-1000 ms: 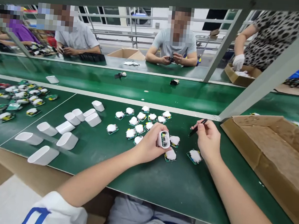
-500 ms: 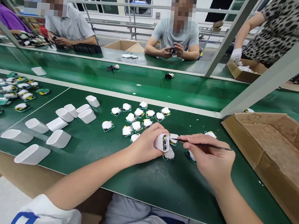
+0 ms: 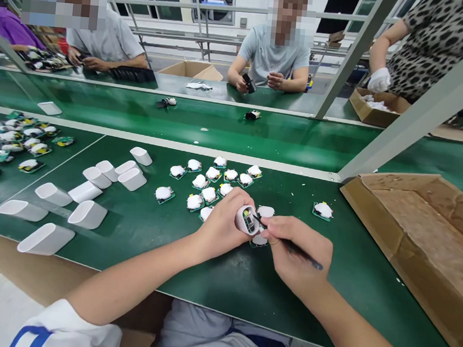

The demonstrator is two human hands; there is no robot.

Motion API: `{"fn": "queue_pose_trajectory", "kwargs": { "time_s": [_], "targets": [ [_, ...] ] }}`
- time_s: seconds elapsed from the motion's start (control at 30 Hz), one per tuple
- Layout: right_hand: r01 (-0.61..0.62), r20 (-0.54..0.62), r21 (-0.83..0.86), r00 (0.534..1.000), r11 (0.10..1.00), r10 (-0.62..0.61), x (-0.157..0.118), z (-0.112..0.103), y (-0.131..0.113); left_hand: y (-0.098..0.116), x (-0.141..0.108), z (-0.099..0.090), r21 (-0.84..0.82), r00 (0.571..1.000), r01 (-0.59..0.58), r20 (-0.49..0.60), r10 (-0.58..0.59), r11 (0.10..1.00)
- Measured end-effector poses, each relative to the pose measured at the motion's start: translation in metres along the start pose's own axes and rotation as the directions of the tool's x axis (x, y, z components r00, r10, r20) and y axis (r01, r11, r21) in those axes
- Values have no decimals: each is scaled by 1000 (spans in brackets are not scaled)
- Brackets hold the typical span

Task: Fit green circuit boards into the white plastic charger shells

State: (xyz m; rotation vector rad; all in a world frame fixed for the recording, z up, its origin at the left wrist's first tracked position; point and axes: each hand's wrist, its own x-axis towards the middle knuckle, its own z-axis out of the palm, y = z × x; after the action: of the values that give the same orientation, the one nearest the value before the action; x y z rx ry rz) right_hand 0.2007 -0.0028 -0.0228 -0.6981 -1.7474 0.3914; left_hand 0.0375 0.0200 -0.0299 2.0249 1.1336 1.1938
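Over the near table (image 3: 268, 303), the left hand (image 3: 226, 216) is gripping the case (image 3: 240, 223); the right hand (image 3: 296, 268) is pinching a tool (image 3: 309, 258) at its mouth. Careful work is likely demanding a steady case and light tip around the board (image 3: 248, 217) inside.

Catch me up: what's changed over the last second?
The right hand has swung left with the black tool, bringing its tip to the mouth of the white case. Across the belt, the co-worker has parted their hands, with the black part in one. Loose parts on the belt drifted left. Unchanged: the left hand grips the white case.
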Motion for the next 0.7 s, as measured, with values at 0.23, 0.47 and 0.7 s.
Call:
{"fn": "queue_pose_trajectory", "kwargs": {
  "time_s": [0.23,0.47,0.7],
  "targets": [
    [125,-63,30,990,992,-123,3,-7,-4,1,1,-3,19,998,-14,-68,16,1000],
    [201,0,-22,979,979,-201,3,-4,0,-1,-1,-4,22,999,39,1,-39,999],
    [180,-52,-63,982,982,-183,9,-6,11,-24,42,-19,110,971,163,159,-179,980]
  ]
}}
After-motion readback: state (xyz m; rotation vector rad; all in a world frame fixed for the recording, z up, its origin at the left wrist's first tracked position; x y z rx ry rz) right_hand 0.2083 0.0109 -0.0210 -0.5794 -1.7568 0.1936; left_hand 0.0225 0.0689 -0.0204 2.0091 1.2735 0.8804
